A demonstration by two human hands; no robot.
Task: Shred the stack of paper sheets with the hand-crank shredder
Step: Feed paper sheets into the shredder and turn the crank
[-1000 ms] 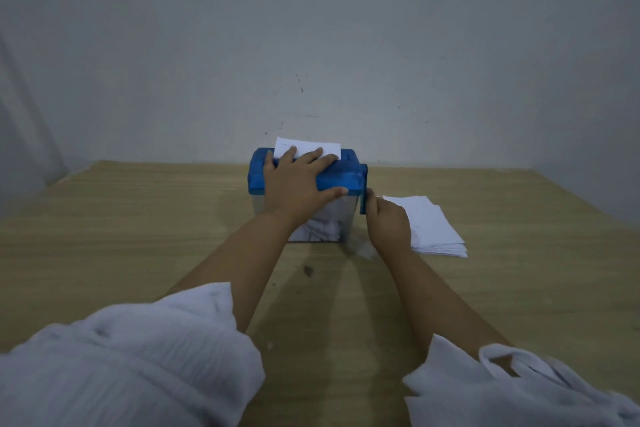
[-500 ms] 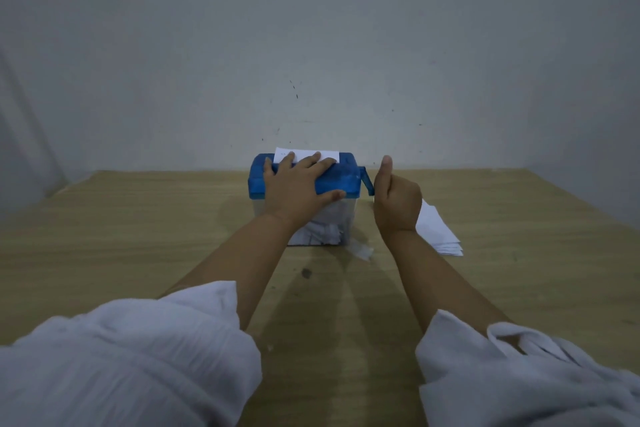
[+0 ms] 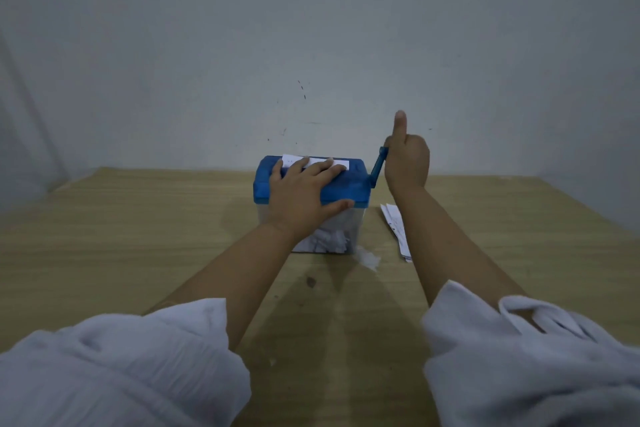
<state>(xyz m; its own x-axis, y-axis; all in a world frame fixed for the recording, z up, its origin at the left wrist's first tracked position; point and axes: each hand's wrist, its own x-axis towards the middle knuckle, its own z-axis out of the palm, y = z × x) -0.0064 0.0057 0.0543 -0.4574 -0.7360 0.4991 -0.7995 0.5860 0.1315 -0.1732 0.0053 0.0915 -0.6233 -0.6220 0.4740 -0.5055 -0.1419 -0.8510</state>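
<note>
Since a second ago our right hand point(image 3: 407, 159) has swung from low beside the bin to the top of its circle, so the short blue plastic crank handle point(image 3: 378, 168) now points to about 1 o'clock, and the white paper sheet point(image 3: 292, 160) stands lower in the slot. We keep that hand's fingers curled round the crank's knob, thumb straight up. Our left hand point(image 3: 304, 194) lies flat and spread, gripping nothing, on the lid of the small blue-lidded hand-crank shredder with a clear plastic bin point(image 3: 349, 185), which sits at 12 o'clock on the pale wooden table point(image 3: 138, 236); its fingertips touch the sheet. The stack of white paper sheets point(image 3: 394, 229) lies at 4 o'clock of the shredder, partly hidden by our right forearm. We judge three risks. Fingertips this close to the slot could be drawn toward the cutters as the sheet feeds. The downstroke could tip or twist the light shredder if our left palm eases. The white shreds point(image 3: 329, 239) piled in the bin could back up and jam the feed; a loose white scrap point(image 3: 369, 258) already lies outside at 5 o'clock. Our forearm could also brush the stack and scatter it.
</note>
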